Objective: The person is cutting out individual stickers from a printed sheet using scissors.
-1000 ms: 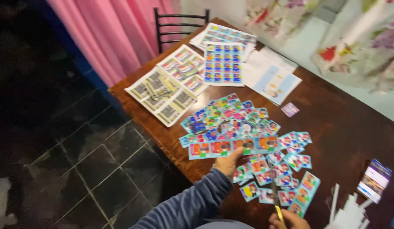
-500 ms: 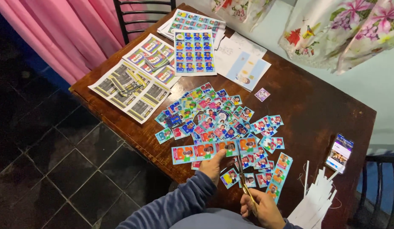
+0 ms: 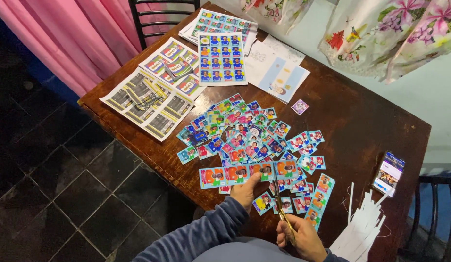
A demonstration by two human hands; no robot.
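Yellow-handled scissors (image 3: 283, 206) sit in the right hand (image 3: 303, 238), fingers curled through the loops, blades meeting a strip of printed cards (image 3: 247, 173) that the left hand (image 3: 245, 190) pinches at its lower edge near the wooden table (image 3: 361, 121) front. A crooked cut could slice into a picture, and the loose cut cards (image 3: 245, 133) crowding the blades might get nicked.

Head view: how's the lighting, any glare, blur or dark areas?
Head view: the wooden table is evenly lit, with mild sheen on its bare top; the cut picture cards read sharp; the tiled floor at left falls into deep shadow; the left hand on the card strip and the right hand with scissors are slightly soft; the phone screen glows bright.
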